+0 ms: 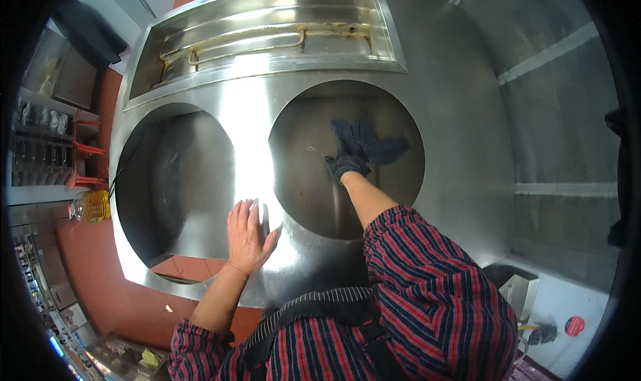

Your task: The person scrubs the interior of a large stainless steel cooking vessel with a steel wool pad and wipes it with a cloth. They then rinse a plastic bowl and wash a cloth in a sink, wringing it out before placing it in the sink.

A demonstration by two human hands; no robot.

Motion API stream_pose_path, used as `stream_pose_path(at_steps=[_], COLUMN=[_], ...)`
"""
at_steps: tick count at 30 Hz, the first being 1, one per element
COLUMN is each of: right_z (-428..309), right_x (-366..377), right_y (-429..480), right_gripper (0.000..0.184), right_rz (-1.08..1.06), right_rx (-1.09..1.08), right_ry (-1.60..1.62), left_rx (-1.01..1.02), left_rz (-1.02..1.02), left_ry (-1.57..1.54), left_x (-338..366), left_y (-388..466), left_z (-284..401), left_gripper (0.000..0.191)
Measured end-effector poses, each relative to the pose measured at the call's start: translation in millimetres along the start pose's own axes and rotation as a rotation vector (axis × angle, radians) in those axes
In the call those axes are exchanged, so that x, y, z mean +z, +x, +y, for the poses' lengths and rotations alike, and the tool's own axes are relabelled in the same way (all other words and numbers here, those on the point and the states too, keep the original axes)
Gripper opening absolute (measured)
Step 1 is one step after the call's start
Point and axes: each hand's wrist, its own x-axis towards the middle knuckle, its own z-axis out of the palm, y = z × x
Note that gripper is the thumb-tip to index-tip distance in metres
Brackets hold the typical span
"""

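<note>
My right hand [347, 167], in a dark knit glove, reaches down through the right round opening of a stainless steel counter [253, 111]. It is at the near edge of a dark blue cloth [373, 143] spread in the recess below; the grip of its fingers is hidden. My bare left hand [250, 236] rests flat on the steel between the two round openings, fingers apart and holding nothing. Inside the left opening a steel surface [200, 181] shows, with red floor tiles at its near edge.
A rectangular steel trough [330, 63] with a bent pipe [250, 49] lies along the far side. Left of the counter, a bottle of yellow oil [95, 206] stands near a red stool [89, 151]. Steel panels [556, 131] rise at the right.
</note>
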Motion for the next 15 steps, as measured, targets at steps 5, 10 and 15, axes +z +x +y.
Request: stream_pose_path(at_steps=[5,10,15], right_z=[18,-24,0], right_x=[-23,-10,-15], right_y=[80,127,144], right_gripper=[0.063,0.031,0.030], right_rz=[0.348,0.798,0.773], right_rx=[-0.210,-0.547,-0.480], right_ry=[0.021,0.048,-0.547], left_rx=[-0.093,-0.162,-0.186], left_rz=[-0.073,-0.175,-0.225], left_ry=[-0.020,0.046,0.063], left_x=[22,36,40], left_y=[3,2,-1], left_z=[-10,-20,-30], left_gripper=[0.072,0.078,0.081])
